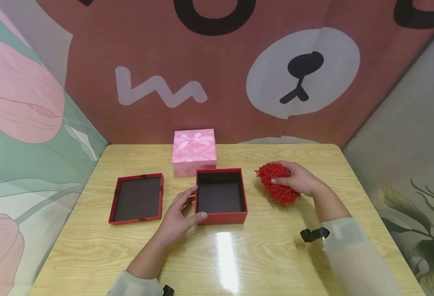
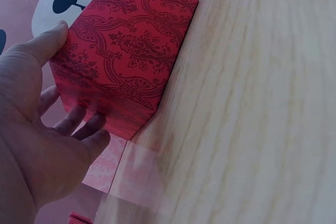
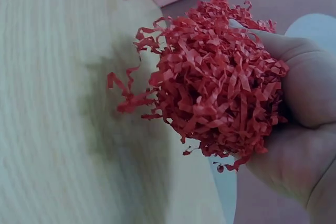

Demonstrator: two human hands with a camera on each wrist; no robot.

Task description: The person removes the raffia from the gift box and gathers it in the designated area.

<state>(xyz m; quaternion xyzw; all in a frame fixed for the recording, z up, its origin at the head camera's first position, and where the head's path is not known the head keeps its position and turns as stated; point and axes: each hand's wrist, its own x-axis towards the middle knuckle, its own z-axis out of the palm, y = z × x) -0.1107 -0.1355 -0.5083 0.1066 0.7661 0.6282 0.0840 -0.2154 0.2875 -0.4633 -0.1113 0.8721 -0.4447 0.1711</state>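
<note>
Red shredded paper [image 1: 281, 191]: we see it bunched in the right hand [image 1: 300, 177], over the right part of the desk [image 1: 268, 255].
Right hand: grasping the bundle, thumb pressed into it.
Left hand [image 1: 177, 218]: relaxed, thumb at the red box's [image 1: 224, 219] near-left corner, fingers beside its left wall.
Red box: we see it upright, uncovered, dark inside, left of the shreds.
Red lid [image 1: 139, 199]: inside up, left of the box.
Pink box [image 1: 194, 149]: bow on top, far side of the desk.
</note>
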